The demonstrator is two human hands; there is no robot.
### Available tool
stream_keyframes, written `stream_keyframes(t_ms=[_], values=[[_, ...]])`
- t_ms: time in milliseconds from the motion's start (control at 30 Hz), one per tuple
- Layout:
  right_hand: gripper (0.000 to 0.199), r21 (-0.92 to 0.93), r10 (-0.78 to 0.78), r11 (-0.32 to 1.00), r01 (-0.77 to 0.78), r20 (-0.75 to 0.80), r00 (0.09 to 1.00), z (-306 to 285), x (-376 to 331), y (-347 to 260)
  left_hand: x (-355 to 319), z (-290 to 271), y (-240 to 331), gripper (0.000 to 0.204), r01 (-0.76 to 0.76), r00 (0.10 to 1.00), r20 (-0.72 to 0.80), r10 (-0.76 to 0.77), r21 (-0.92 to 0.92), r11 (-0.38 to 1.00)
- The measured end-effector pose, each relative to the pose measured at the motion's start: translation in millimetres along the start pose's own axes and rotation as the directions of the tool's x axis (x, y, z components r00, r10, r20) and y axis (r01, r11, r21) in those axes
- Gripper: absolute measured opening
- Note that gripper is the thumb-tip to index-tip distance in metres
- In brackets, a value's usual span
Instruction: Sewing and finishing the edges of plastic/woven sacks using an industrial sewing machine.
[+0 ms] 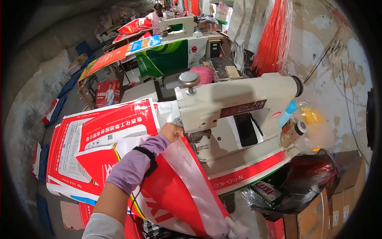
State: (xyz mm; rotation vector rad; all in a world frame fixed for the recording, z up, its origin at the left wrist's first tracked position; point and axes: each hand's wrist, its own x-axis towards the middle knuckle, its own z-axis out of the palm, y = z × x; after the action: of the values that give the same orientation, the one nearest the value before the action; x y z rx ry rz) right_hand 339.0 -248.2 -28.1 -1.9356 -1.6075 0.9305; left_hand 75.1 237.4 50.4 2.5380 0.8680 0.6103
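Observation:
My left hand (172,132), with a purple knit cuff and a black strap at the wrist, reaches up to the head of a cream sewing machine (223,97). Its fingers are curled on the upper edge of a red and white woven sack (171,191), close beside the needle area, and the fingertips are partly hidden. From there the sack hangs down toward me, a clear plastic liner (189,175) showing along its right side. A stack of similar printed sacks (115,123) lies left of the machine. My right hand is out of sight.
On the machine bed lie a dark phone (245,130) and a pen (256,124). A thread cone (293,133) stands at its right end. Cardboard boxes (346,199) sit at lower right. Red strands (274,40) hang by the wall. Farther back, a person (156,20) is near another machine (178,26).

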Motion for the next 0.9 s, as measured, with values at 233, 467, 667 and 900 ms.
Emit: stream_keyframes(t_ms=[233,467,667,900], values=[[0.050,0.437,0.140,0.859,-0.266,0.299,0.944,2,12,16,-10,-13,22,0.039,-0.112,0.949,0.315,-0.011,0.367,0.923],[0.030,0.274,-0.016,0.962,0.016,-0.004,1.000,-5,60,-81,12,-19,28,0.025,-0.043,0.996,-0.018,0.087,0.756,0.654],[0.046,0.184,-0.132,0.967,0.179,-0.241,0.961,11,161,-148,-97,11,88,0.021,-0.449,0.634,0.735,-0.241,0.604,0.659],[0.037,0.635,-0.195,0.687,0.353,-0.307,0.931,49,274,-110,-142,-133,110,0.023,-0.525,0.684,0.699,-0.210,0.671,0.523]])
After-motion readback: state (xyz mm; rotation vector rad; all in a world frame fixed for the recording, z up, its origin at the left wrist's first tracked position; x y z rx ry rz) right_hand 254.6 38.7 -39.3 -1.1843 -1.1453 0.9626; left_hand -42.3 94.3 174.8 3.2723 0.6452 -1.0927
